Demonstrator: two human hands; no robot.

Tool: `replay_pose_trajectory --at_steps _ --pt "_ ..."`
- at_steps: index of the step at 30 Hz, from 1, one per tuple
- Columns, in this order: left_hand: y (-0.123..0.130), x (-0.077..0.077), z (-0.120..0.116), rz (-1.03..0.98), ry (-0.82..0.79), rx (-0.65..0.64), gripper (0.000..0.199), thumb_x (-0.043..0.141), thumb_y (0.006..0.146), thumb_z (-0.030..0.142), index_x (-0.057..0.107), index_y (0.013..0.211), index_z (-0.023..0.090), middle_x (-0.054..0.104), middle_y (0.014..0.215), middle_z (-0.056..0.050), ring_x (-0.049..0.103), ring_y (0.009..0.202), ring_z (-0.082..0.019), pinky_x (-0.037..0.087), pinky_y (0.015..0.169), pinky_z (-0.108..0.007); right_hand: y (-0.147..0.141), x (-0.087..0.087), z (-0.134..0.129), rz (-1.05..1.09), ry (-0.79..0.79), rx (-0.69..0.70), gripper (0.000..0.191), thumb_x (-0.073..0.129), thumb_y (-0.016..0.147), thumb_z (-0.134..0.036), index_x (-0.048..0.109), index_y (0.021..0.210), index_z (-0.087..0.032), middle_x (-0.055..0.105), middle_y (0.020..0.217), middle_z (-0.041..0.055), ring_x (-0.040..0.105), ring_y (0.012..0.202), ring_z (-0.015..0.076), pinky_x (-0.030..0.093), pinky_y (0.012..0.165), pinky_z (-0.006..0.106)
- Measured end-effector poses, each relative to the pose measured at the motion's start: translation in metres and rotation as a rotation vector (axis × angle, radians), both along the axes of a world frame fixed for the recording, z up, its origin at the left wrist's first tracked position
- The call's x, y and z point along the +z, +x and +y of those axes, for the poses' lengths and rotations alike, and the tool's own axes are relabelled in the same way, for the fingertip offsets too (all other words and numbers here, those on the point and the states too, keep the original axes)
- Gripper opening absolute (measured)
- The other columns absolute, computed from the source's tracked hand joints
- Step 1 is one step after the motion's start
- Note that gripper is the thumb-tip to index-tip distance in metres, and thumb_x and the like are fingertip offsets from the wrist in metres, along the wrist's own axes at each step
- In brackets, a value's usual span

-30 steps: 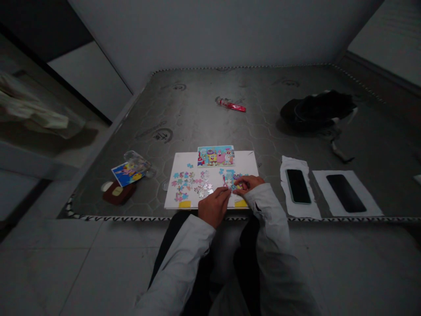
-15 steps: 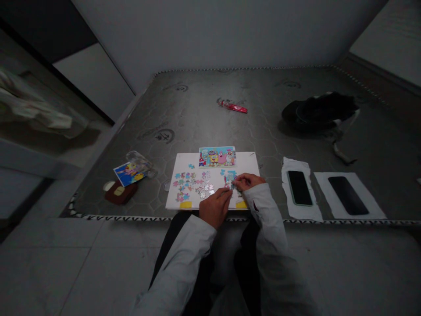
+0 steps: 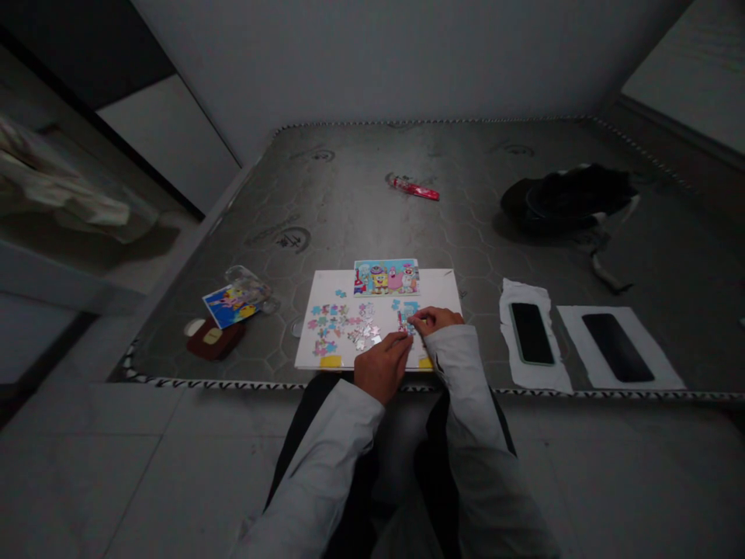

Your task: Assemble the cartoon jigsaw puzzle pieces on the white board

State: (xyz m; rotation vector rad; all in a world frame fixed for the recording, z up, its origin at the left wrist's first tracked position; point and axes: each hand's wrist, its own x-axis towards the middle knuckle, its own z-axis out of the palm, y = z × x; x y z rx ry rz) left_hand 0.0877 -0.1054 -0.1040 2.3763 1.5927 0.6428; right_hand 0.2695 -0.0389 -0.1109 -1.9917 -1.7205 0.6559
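Over the right half of a white board (image 3: 381, 363), both hands meet at a small joined patch of jigsaw puzzle pieces (image 3: 410, 308). My left hand (image 3: 382, 368) is closed, its fingertips pinching at the patch's lower edge. From the right, my right hand (image 3: 438, 319) pinches a puzzle piece at the patch, its thumb and forefinger together. The fingers hide most of the pieces being held. Loose jigsaw pieces (image 3: 331, 317) lie scattered over the board's left half, some face down and silvery. A cartoon reference picture (image 3: 386, 279) rests at the board's top edge.
To the left are a brown case (image 3: 214, 341), a blue-yellow card (image 3: 230, 308) and clear plastic packaging (image 3: 249, 286). A phone (image 3: 531, 334) and a dark slab (image 3: 618, 347) lie on white sheets at right. Farther back are a red item (image 3: 416, 189) and a black bag-like object (image 3: 567, 198).
My right hand has shifted slightly left and flattened over the joined pieces. My left hand stays at almost the same spot, and the scattered pieces look unchanged.
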Motion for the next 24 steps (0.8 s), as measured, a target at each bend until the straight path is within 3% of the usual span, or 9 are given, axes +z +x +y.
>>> replay_pose_trajectory --at_steps 24 --pt "-0.0001 0.0018 -0.0009 0.004 -0.026 0.012 0.028 0.059 0.11 0.031 0.083 0.126 0.031 0.082 0.132 0.0 0.082 0.101 -0.015 0.061 0.074 -0.024 0.0018 -0.0032 0.0024 -0.019 -0.015 0.031 0.028 0.072 0.092 -0.056 0.085 0.096 -0.032 0.079 0.082 0.0014 0.069 0.078 0.0203 0.046 0.076 0.033"
